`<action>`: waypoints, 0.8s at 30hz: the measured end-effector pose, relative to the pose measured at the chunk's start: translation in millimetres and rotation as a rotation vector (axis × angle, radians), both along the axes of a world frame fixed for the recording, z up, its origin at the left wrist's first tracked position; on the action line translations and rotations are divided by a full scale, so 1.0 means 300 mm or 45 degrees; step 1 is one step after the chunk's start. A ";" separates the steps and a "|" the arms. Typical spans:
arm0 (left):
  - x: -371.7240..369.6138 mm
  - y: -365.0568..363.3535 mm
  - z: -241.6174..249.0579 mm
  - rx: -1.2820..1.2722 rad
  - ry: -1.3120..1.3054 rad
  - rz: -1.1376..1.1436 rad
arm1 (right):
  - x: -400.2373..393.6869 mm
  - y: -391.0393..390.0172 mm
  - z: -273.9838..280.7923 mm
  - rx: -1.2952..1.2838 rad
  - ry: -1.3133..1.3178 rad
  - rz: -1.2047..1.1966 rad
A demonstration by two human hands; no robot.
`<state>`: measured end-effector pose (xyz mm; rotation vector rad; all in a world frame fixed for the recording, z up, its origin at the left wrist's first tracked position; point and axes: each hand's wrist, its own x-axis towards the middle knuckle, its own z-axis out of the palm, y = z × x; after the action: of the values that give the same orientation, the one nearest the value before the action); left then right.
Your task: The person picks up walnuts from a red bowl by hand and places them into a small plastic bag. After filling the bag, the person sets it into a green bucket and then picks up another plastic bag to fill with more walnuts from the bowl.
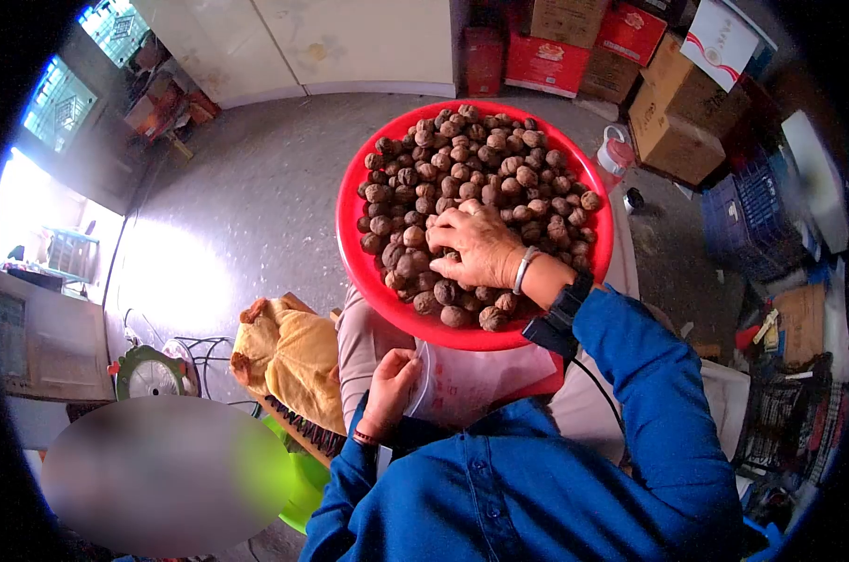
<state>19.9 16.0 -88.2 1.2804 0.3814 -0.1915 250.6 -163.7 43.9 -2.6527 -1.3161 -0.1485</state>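
Note:
A round red basin (351, 253) full of brown walnuts (471, 159) sits over my lap. In its middle, my right hand (476, 245) rests on the walnuts with its fingers bent down around some of them; how many lie under the palm is hidden. Below the basin's near rim, my left hand (394, 386) is closed at the edge of a white translucent plastic bag (471, 379), its thumb and fingers pinched together. The bag lies between my legs, with faint red print on it and its upper part under the basin.
A yellow cloth (298, 361) lies on a low seat at left, beside a green-rimmed dial scale (148, 375). At right stand a bottle with a pink lid (616, 155), cardboard boxes (673, 122) and a blue crate (752, 220). Pale cabinets (350, 42) line the back.

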 end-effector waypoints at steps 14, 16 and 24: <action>-0.002 -0.002 -0.004 -0.126 0.028 0.028 | 0.116 -0.214 -0.086 0.273 0.039 -0.103; -0.003 -0.002 -0.005 -0.141 0.017 0.036 | 0.146 -0.228 -0.128 0.256 0.011 -0.060; 0.002 -0.010 -0.011 -0.051 -0.036 0.038 | 0.137 -0.235 -0.107 0.502 0.136 -0.149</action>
<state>20.5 13.1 -91.4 1.2360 0.3704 -0.1550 291.7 -234.1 11.9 -2.3642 -0.9812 -0.2490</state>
